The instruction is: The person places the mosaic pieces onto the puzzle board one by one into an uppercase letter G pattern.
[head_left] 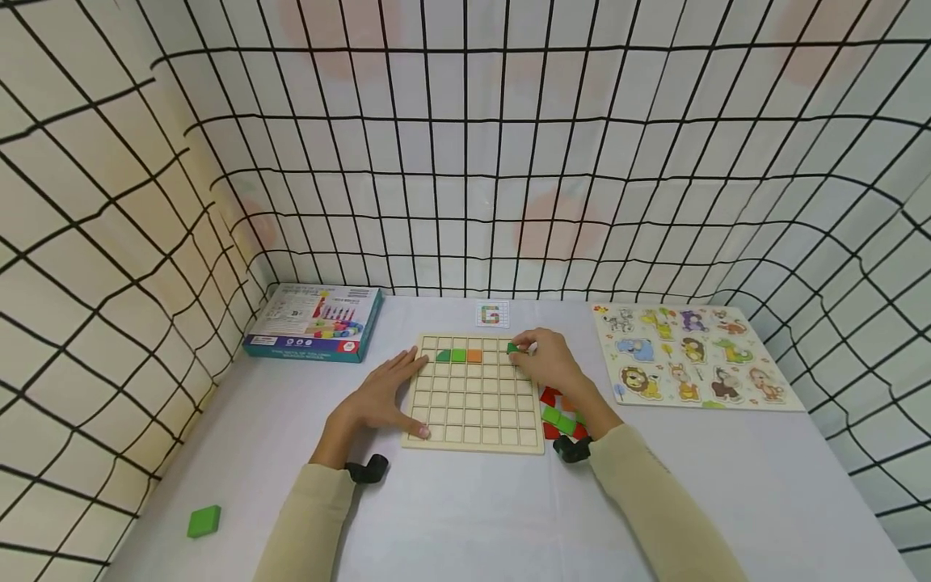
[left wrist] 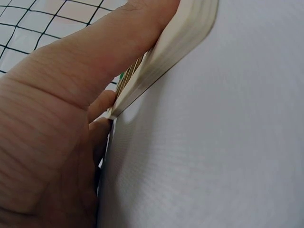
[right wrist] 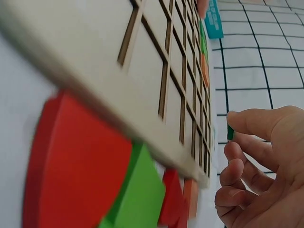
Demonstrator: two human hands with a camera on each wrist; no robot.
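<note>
A wooden grid board lies flat on the table. In its upper part sit a green triangle tile, a green square tile and an orange square tile, side by side. My left hand rests along the board's left side with thumb and fingers spread; its thumb lies on the lower left corner. Over the upper right of the board, my right hand pinches a dark green tile between thumb and index finger. In the right wrist view that green tile is mostly covered by the fingertips.
Red, green and orange tiles lie piled by the board's right edge. A card with a letter G pattern lies behind the board. A box stands back left, an animal puzzle right. One green block lies front left.
</note>
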